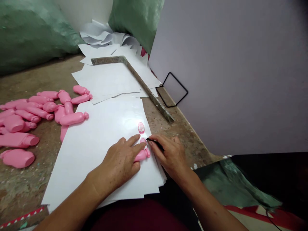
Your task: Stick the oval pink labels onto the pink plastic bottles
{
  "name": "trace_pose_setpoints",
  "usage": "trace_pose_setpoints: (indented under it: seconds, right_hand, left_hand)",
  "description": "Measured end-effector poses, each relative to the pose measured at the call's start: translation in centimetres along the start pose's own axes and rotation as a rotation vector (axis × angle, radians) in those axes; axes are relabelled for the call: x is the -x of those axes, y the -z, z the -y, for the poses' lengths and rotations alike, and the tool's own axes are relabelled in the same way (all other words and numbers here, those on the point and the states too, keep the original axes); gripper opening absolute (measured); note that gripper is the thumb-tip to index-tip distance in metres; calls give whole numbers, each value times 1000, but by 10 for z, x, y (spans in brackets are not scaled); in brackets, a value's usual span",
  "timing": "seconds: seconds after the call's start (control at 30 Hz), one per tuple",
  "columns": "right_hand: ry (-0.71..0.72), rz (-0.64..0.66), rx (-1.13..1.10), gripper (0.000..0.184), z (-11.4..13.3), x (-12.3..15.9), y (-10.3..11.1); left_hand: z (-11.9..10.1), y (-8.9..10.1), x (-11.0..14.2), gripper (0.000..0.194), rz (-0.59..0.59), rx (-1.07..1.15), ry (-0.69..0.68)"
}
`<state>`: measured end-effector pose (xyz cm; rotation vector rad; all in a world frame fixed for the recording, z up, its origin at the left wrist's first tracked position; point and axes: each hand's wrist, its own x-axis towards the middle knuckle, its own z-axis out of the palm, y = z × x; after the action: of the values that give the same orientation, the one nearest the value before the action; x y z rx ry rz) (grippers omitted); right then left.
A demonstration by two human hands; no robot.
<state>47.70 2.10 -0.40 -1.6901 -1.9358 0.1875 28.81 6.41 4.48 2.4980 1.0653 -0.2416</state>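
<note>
My left hand (121, 157) is partly closed around a small pink plastic bottle (141, 155), whose necked end sticks out between thumb and index finger. Two of its fingertips press on the white sheet beside a pink-and-white oval sticker (143, 141), partly covered by a finger. My right hand (169, 152) pinches a slim black pointed tool (155, 142), its tip at that sticker's edge; its exact kind I cannot make out. Just above, a second oval sticker (141, 128) lies flat on the white sheet stack (101, 134).
Several more pink bottles (21, 123) are heaped on the worn table (24, 179) at left. An angled bar (144, 85) rests across more papers (108, 77) behind. Green sacks (36, 29) stand at the back. A grey panel (228, 80) and black wire loop (175, 89) border the right.
</note>
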Motion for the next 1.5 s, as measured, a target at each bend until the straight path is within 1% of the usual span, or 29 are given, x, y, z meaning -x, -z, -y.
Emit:
trace_pose_setpoints:
  seconds: [0.13,0.43,0.57,0.67,0.73,0.8,0.87,0.93,1.0,1.07,1.1,1.17,1.2,1.23,1.3,1.37,1.4,1.43,1.5]
  right_hand:
    - [-20,8,38,19,0,-1,-2]
    - [-6,31,68,16,2,-7,-3]
    - [18,55,59,15,2,-10,-2]
    - [46,66,40,16,2,-9,0]
    - [40,50,2,17,1,-7,1]
    - [-26,21,-59,19,-1,-5,2]
    - [-114,33,-131,23,-1,-2,3]
    - [-160,125,-175,30,2,0,4]
    - [-172,235,-187,37,8,1,8]
    - [-201,316,-249,42,16,4,16]
    - [-230,344,-332,43,19,6,22]
    - [-311,377,-583,41,25,9,34]
    - [-362,362,-718,37,27,11,39]
    - [-414,320,-839,32,28,13,43]
    - [-506,179,-1002,22,28,14,46]
    - [-557,40,-1073,17,29,14,43]
    - [-565,0,-1086,17,30,14,40]
    - [-567,-18,-1089,17,32,14,37]
    - [-555,-12,-1079,15,37,14,33]
  left_hand:
    - [-1,0,0,65,-14,-12,-3]
    - [0,-1,0,65,4,15,8]
    - [0,-2,0,66,-21,22,2]
    - [0,-2,0,66,-13,47,6]
    - [1,-1,0,66,-6,83,12]
    - [5,2,2,63,-9,182,-2]
    - [10,6,3,52,-43,394,2]
    - [16,8,5,40,-111,657,70]
    - [20,8,6,39,-183,833,170]
    - [21,5,7,44,-214,872,236]
    - [21,3,6,45,-219,863,253]
    - [21,1,6,46,-224,836,264]
    - [21,0,6,45,-230,829,262]
    - [21,-1,6,43,-243,831,261]
    - [21,-2,7,39,-280,879,263]
    - [19,-2,11,35,-326,1001,281]
    - [16,-2,14,34,-348,1088,290]
    - [12,-2,18,34,-363,1191,296]
    - [1,-3,27,37,-365,1427,307]
